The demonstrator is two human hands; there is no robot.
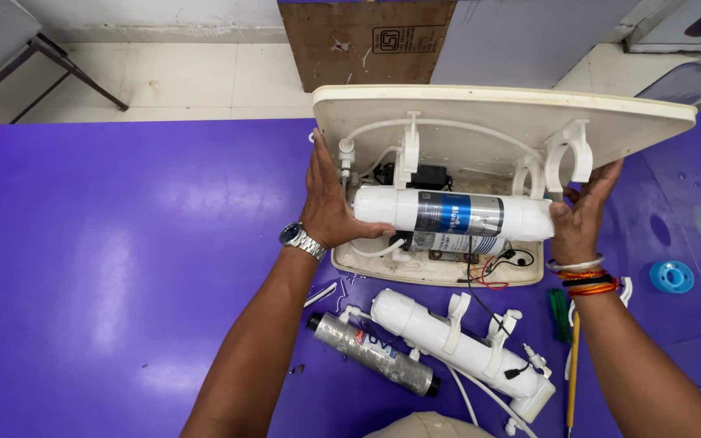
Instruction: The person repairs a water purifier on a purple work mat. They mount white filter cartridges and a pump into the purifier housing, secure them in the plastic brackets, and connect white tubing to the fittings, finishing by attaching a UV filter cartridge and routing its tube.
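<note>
A white filter cartridge [452, 214] with a blue and grey label lay crosswise inside a cream housing [496, 122], held at both ends. The left hand [330, 207] cupped its left end, fingers spread along the housing's edge; the right hand [579, 219] gripped the right end, though its fingertips were probably hidden behind the cartridge. Below, on the purple desk [123, 268], lay a second white cartridge [456, 341] with clips, a silver cylinder [375, 354] and a yellow-handled screwdriver [572, 365].
</note>
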